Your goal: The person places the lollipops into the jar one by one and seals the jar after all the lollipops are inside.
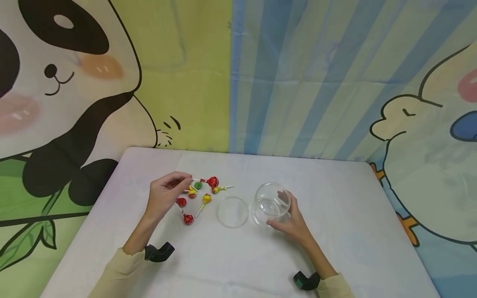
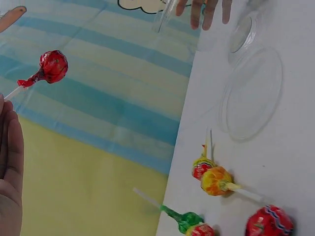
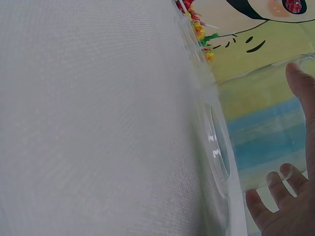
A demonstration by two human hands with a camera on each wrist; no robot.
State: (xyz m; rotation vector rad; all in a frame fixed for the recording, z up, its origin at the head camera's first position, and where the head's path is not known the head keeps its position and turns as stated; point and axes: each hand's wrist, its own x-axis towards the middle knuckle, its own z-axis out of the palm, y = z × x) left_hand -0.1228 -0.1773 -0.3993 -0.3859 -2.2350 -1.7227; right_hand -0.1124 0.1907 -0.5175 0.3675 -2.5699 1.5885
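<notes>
Red lollipop (image 2: 53,66) in left hand (image 1: 168,193), pinch grip on stick (image 2: 14,92); clear jar (image 1: 271,199) in wide grip of right hand (image 1: 293,218)

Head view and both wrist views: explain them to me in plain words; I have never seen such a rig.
No machine here: a person's bare left hand and right hand each serve as a grip. The head view comes from a head-worn camera looking forward and down; the others come from wrist cameras, apparently the small black devices, each watching its own hand. On the white-covered table lie several round wrapped lollipops in red, yellow and green and a flat, clear, round disc. The left hand pinches a round, red-wrapped lollipop by its white stick. The right hand holds a clear, cylindrical jar.
</notes>
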